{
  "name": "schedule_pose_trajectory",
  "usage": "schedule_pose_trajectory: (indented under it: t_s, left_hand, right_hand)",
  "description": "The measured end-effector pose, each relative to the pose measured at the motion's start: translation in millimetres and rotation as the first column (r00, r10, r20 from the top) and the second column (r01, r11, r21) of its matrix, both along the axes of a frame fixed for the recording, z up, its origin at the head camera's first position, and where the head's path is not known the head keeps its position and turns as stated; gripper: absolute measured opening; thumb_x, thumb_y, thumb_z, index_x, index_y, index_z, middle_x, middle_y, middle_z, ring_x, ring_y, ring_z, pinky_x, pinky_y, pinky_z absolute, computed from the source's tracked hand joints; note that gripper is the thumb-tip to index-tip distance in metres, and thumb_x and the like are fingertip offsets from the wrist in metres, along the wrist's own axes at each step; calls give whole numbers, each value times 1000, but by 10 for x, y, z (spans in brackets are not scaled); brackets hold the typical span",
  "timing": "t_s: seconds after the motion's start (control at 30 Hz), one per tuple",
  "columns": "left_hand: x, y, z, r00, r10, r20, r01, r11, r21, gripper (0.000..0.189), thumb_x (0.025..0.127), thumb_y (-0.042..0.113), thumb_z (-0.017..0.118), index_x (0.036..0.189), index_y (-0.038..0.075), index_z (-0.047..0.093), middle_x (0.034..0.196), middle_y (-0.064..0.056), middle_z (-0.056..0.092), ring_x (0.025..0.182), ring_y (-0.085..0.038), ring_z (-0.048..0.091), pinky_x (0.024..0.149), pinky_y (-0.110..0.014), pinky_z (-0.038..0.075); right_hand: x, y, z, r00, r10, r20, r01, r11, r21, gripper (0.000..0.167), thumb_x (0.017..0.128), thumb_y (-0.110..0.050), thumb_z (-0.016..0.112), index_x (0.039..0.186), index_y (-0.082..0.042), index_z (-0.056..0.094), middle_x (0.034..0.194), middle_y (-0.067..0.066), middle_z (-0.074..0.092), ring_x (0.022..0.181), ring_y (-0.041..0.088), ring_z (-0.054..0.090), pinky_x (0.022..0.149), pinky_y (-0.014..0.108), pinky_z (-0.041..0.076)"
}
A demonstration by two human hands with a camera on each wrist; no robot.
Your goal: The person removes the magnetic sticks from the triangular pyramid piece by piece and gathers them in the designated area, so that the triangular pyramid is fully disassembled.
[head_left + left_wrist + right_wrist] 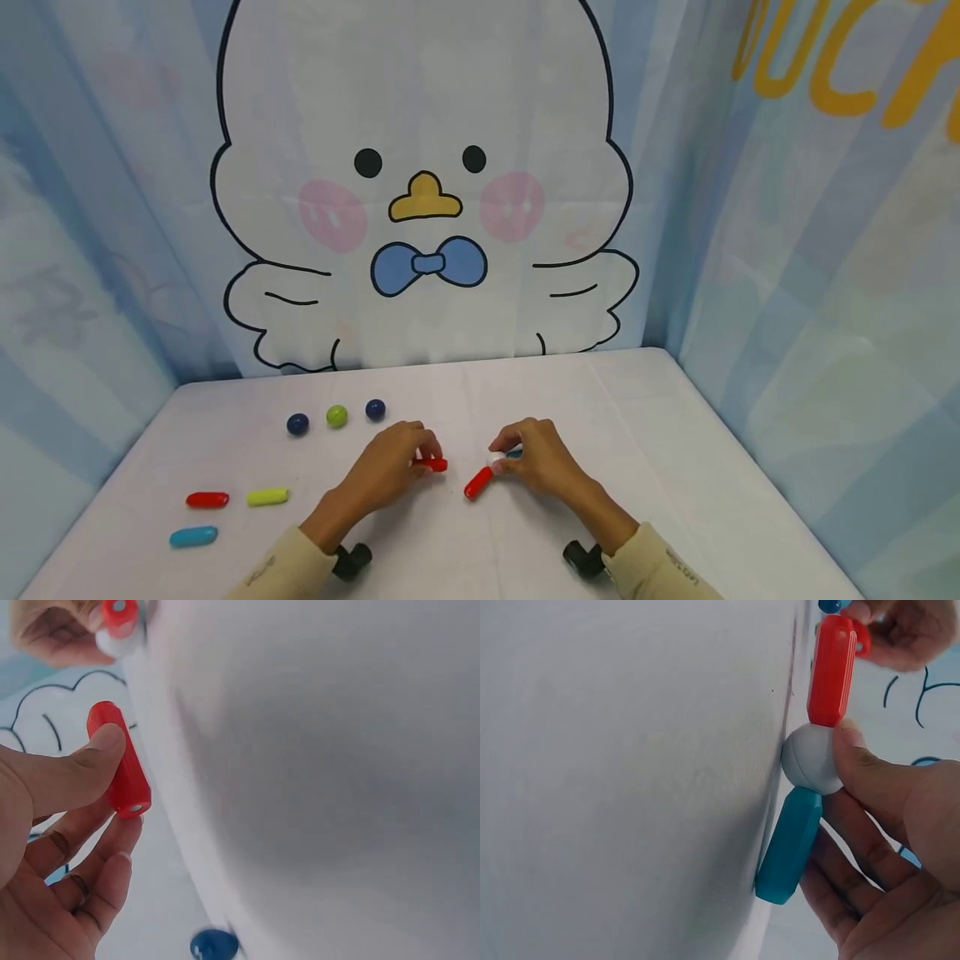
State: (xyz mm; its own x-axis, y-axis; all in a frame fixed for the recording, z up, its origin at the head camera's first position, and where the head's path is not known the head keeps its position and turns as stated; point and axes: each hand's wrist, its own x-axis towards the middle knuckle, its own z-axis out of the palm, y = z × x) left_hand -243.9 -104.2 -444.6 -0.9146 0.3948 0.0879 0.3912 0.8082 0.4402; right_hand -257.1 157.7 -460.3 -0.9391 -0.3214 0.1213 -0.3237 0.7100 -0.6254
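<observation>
My left hand [386, 467] pinches a red rod [133, 780] between thumb and fingers, just above the table; a small pale dot shows on its end. To its right, my right hand [546, 458] holds a white ball [804, 759] by its side. Attached to that ball are a second red rod [832, 671], which points toward the left hand, and a teal-blue rod [789, 847] on the opposite side. The two red rods are apart in the head view. In that view the fingers partly hide the ball and the blue rod.
At the back left of the white table [637, 500] sit a dark blue ball [297, 425], a green ball [337, 416] and another dark blue ball [376, 409]. Nearer lie a red rod [207, 500], a yellow-green rod [267, 497] and a blue rod [193, 537]. Printed curtains surround the table.
</observation>
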Motion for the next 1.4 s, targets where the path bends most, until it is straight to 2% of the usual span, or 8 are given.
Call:
schedule_pose_trajectory:
  t_s: [0.2,0.37,0.57,0.77,0.97,1.13,1.23,1.4]
  left_hand:
    - [212,-420,99,989,147,5,-146,988,-42,26,82,7,91,94,25,76,88,11,65,85,-10,57,82,-31,56]
    - [358,-799,104,971,231,61,-226,970,-87,23,82,7,91,95,21,78,87,9,66,82,-11,56,82,-33,58]
    - [471,-1184,52,948,293,121,-271,948,-167,21,83,7,89,99,14,78,86,4,67,80,-13,57,85,-40,61]
    - [564,-1428,-26,944,315,98,-286,929,-235,23,81,9,91,99,10,78,84,2,66,78,-14,57,86,-44,63]
    - [581,-1505,-64,948,310,75,-280,921,-270,23,80,9,91,99,11,77,83,2,67,78,-14,56,86,-45,62]
    - [582,-1462,-28,949,312,42,-290,919,-266,23,81,15,93,99,15,78,85,5,67,84,-16,56,92,-51,58]
    - [592,-1329,40,952,304,29,-289,929,-231,23,82,17,93,99,18,79,87,5,68,86,-16,56,92,-50,57]
    - [579,-908,139,967,252,31,-244,957,-160,23,83,21,92,101,23,78,92,6,69,87,-13,57,90,-41,59]
  right_hand:
    - [-1,-4,-2,1000,-3,-17,3,1000,-12,17,82,-12,92,97,-15,83,94,-3,80,95,13,70,96,46,59]
    - [2,-13,4,1000,-8,-7,8,1000,-11,17,82,-14,92,96,-15,82,93,-2,79,95,14,68,97,47,58]
    - [0,-33,13,1000,-11,-6,11,1000,-3,17,82,-15,92,95,-14,81,92,-2,78,94,14,67,98,49,57]
    - [-18,-51,12,1000,1,-28,-1,1000,8,19,81,-19,94,92,-15,79,90,-4,77,90,11,66,92,43,57]
    - [16,-68,11,999,-11,-42,13,999,52,23,79,-21,95,95,-16,79,91,-5,75,89,12,65,86,37,57]
    - [41,-66,28,998,22,-55,-19,998,62,25,79,-16,95,99,-16,81,93,-5,74,90,13,65,85,33,56]
    - [41,-63,34,997,45,-57,-42,998,54,21,79,-11,94,96,-15,81,90,-6,73,86,12,63,80,27,54]
    - [40,-56,39,998,43,-54,-41,998,43,19,79,-9,93,94,-15,82,90,-6,74,83,11,63,77,25,52]
